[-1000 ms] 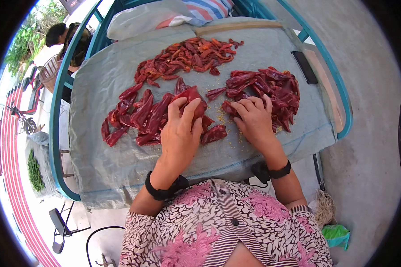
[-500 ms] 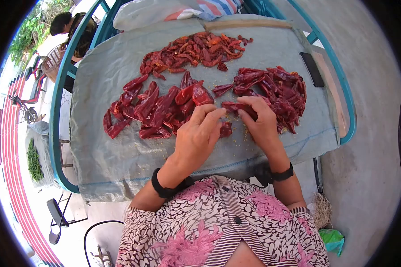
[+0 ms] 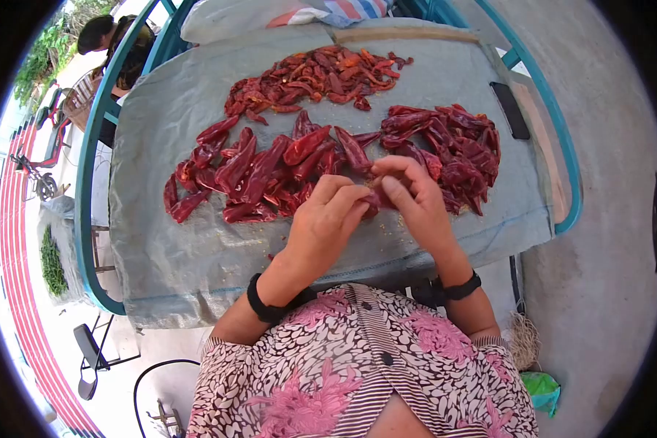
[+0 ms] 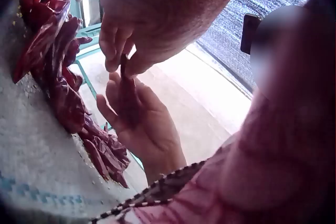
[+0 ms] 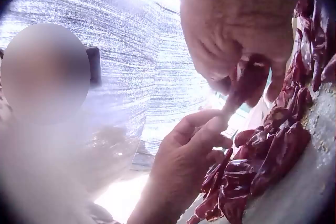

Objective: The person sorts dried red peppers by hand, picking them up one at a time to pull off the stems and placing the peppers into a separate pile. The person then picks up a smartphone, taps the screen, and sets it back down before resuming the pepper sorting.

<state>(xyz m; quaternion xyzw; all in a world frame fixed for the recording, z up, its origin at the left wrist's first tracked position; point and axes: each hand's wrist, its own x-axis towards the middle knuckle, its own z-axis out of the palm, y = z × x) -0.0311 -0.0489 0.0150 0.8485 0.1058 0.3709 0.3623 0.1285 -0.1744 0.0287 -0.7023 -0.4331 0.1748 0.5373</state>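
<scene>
Between the two hands is a dark red dried pepper (image 3: pixel 373 203) (image 4: pixel 128 98) (image 5: pixel 247 85). My left hand (image 3: pixel 323 225) (image 4: pixel 163 16) (image 5: pixel 181 158) pinches one end of it with thumb and fingertips. The fingers of my right hand (image 3: pixel 417 203) (image 4: pixel 149 132) (image 5: pixel 236 24) curl round its other part. Just beyond the hands, a long pepper (image 3: pixel 353 150) lies at the right end of the left pile of large peppers (image 3: pixel 255 171). Another pile of large peppers (image 3: pixel 463 150) lies beside my right hand.
Smaller, shrivelled peppers (image 3: pixel 314 79) form a heap at the back of the grey sheet (image 3: pixel 197 270). A phone (image 3: pixel 509 109) lies near the right edge. Teal rails (image 3: pixel 87 212) flank the sheet. Another person (image 3: pixel 128 55) is bent over at the upper left.
My left hand has come right and nearer from the left pile to meet my right hand. Both now hold one pepper. A long pepper has appeared at the left pile's right end.
</scene>
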